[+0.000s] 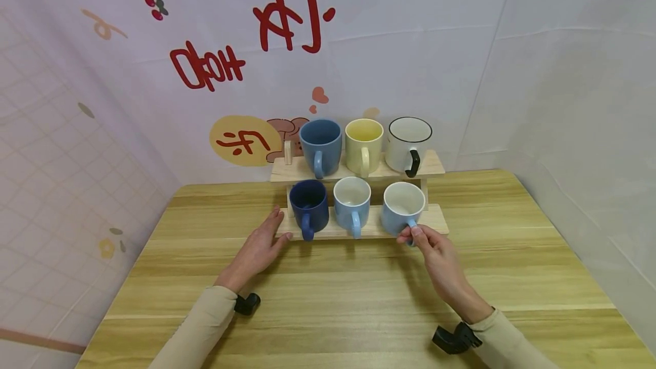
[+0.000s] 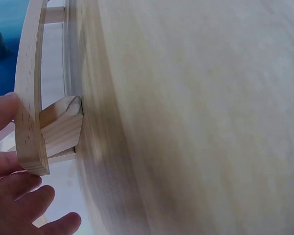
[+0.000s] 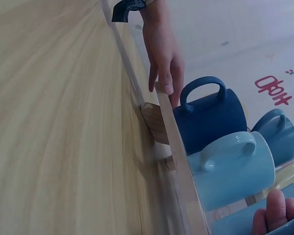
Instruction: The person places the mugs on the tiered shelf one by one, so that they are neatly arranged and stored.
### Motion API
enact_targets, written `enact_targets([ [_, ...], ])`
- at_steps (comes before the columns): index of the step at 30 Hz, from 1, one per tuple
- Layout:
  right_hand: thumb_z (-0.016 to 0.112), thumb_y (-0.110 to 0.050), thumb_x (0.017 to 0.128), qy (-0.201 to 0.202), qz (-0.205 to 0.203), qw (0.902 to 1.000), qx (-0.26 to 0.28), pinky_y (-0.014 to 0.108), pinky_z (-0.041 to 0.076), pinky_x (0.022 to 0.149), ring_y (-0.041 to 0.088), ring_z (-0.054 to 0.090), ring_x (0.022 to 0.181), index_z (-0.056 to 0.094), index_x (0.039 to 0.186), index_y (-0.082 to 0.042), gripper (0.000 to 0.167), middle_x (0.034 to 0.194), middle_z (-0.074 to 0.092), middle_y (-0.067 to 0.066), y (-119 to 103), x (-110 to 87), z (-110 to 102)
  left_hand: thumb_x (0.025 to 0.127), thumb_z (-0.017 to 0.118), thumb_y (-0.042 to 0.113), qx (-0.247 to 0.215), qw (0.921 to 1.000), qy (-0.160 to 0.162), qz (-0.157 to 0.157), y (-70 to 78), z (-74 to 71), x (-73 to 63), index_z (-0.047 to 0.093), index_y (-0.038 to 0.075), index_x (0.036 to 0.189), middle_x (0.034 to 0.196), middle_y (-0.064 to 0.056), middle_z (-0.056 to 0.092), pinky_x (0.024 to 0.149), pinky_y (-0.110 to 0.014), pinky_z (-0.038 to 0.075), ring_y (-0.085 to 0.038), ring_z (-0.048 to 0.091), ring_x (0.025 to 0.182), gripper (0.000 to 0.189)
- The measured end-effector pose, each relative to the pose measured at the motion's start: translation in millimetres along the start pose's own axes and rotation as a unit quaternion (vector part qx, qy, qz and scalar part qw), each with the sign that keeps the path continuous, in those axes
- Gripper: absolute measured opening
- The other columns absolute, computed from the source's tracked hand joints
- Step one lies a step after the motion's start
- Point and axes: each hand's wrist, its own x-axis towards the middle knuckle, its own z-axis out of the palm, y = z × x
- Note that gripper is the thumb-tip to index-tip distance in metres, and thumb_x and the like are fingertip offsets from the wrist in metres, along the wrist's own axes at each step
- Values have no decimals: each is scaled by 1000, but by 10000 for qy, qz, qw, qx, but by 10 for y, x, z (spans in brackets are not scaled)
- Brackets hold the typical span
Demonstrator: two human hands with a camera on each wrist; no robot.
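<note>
A two-tier wooden rack point(image 1: 266, 228) stands on the table with mugs on both tiers. At the right end of its lower tier, my right hand point(image 1: 442, 261) pinches the handle of a light blue mug point(image 1: 396, 220) with a white inside. My left hand point(image 1: 258, 246) holds the rack's left end, thumb at the front edge and fingers at the side; the left wrist view shows the board point(image 2: 32, 98) between thumb and fingers. Beside that hand sits a dark blue mug point(image 1: 318, 215), then another light blue mug point(image 1: 348, 212). The lower mugs' handles face forward.
On the upper tier stand a grey-blue mug point(image 1: 328, 152), a pale yellow mug point(image 1: 356, 155) and a white mug point(image 1: 397, 155) with black rim and handle. A printed cloth point(image 1: 410, 61) hangs right behind the rack. The wooden table point(image 1: 328, 300) extends in front.
</note>
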Motion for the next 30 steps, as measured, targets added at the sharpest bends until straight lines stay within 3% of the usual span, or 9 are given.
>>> enact_targets([
  [6, 44, -24, 113, 31, 79, 9999, 89, 24, 44, 92, 11, 64, 98, 63, 115, 15, 44, 98, 75, 11, 45, 50, 30, 108, 58, 33, -21, 10000, -49, -59, 9, 2, 1, 33, -5, 159, 167, -24, 25, 118, -58, 33, -42, 33, 150, 69],
  [30, 45, -30, 113, 4, 385, 9992, -73, 24, 42, 98, 12, 62, 104, 64, 115, 12, 46, 101, 74, 18, 26, 161, 33, 107, 59, 34, -60, 10000, -10, -52, -1, 11, 10, 34, -5, 158, 167, -23, 24, 117, -58, 34, -43, 35, 149, 69],
])
